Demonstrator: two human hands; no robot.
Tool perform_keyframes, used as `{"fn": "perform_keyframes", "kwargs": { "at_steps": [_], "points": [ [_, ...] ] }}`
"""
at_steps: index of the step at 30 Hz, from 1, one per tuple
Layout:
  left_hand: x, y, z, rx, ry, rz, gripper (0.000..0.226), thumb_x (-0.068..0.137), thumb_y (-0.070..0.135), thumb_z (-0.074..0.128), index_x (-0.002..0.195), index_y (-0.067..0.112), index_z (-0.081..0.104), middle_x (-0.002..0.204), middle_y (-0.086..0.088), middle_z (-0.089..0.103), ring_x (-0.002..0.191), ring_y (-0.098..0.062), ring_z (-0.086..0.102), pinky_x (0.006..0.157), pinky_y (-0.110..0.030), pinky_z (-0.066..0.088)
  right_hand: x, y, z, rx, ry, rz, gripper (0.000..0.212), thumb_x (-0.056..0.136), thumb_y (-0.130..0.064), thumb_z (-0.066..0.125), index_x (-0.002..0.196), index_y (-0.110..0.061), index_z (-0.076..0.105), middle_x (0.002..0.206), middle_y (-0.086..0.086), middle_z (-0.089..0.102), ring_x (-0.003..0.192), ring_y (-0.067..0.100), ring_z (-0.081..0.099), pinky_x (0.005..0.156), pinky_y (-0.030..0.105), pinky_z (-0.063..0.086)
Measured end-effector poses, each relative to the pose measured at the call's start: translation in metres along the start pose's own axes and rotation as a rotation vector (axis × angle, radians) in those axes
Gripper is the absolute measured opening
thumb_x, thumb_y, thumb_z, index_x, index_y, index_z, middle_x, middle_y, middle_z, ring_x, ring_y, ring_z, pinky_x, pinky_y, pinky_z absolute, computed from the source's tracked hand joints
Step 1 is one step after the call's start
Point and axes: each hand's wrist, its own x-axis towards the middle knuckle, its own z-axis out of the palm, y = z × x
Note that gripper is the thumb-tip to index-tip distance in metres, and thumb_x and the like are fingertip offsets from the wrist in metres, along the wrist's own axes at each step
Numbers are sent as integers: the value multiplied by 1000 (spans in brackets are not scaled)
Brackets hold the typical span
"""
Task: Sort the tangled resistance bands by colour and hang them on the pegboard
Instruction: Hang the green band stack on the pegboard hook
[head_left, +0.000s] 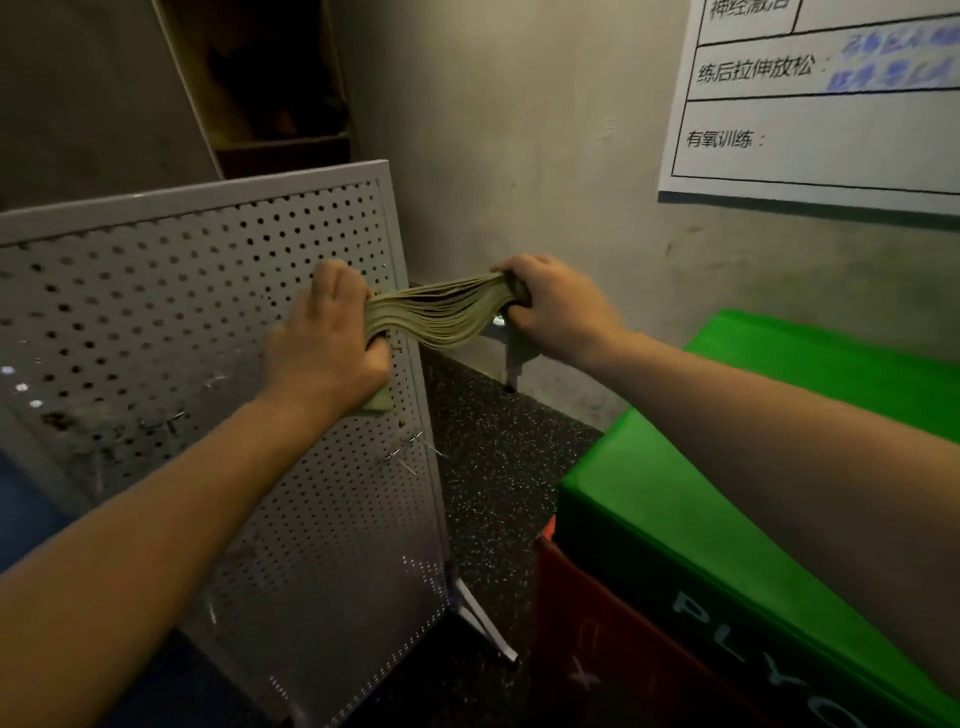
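Both hands, left (332, 338) and right (550, 304), grip pale green bands (441, 317), stretched (likely aligning loops) beside pegboard (156, 291).

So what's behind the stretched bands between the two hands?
Behind the pale green bands are the grey wall, speckled floor and the pegboard edge. Both hands, left and right, cover the bands' ends.

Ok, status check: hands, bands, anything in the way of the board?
Left hand and right hand both grip the green bands, stretched between them. Not hung yet. Pegboard right behind; nothing blocking.
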Motion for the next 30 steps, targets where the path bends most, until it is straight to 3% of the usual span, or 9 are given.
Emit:
{"fn": "perform_keyframes", "kwargs": {
  "at_steps": [4, 8, 10, 13, 18, 23, 26, 30],
  "points": [
    [11, -22, 18, 55, 10, -80, 37, 82, 23, 62, 109, 8, 42, 115, -13, 37, 93, -29, 40, 59, -38, 32, 51, 0, 25, 20, -2, -75, 44, 90, -19, 61, 133, -23, 54, 123, 6, 59, 103, 27, 61, 89, 39, 52],
    [17, -35, 32, 64, 73, -147, 34, 82, 20, 62, 108, 6, 44, 111, -14, 41, 90, -23, 34, 59, -35, 29, 78, 1, 57, 67, 2, -140, 45, 90, -19, 62, 134, -22, 53, 127, 3, 57, 105, 23, 61, 87, 29, 49],
    [18, -39, 39, 50, 97, -170, 33, 81, 18, 62, 106, 6, 44, 108, -13, 41, 89, -22, 34, 57, -35, 31, 82, 3, 73, 121, 7, -145, 44, 91, -19, 61, 134, -21, 52, 129, 2, 56, 106, 21, 60, 90, 32, 52],
    [10, -42, 54, 65, 92, -176, 33, 79, 17, 62, 103, 6, 43, 106, -13, 41, 89, -27, 41, 54, -35, 33, 79, 8, 97, 173, -21, -126, 45, 90, -17, 59, 135, -23, 50, 131, 0, 55, 108, 19, 59, 94, 37, 53],
    [-7, -43, 72, 92, 49, -179, 34, 77, 18, 62, 103, 6, 44, 104, -12, 42, 89, -25, 41, 51, -32, 31, 63, 19, 123, 234, -70, -93, 47, 89, -11, 58, 133, -22, 51, 133, 0, 52, 110, 16, 55, 97, 34, 48],
    [-10, -38, 80, 48, 27, -178, 50, 77, 19, 66, 111, 19, 29, 107, -9, 41, 91, -22, 42, 50, -28, 29, 50, 16, 140, 308, -121, -55, 51, 87, -9, 60, 133, -26, 45, 128, 0, 53, 101, 15, 55, 92, 34, 49],
    [-10, -32, 83, 41, 1, -155, 60, 78, 20, 70, 120, 22, 26, 112, -9, 43, 96, -24, 48, 50, -28, 36, 44, 12, 147, 376, -128, -12, 57, 86, -11, 63, 136, -28, 40, 130, 1, 52, 105, 18, 57, 93, 37, 50],
    [-11, -32, 84, 51, 1, -140, 64, 79, 24, 71, 126, 22, 27, 114, -10, 43, 100, -25, 49, 50, -26, 35, 38, 2, 158, 525, -105, 72, 62, 85, -19, 68, 137, -31, 36, 130, -1, 55, 113, 17, 57, 98, 42, 51]
  ]
}}
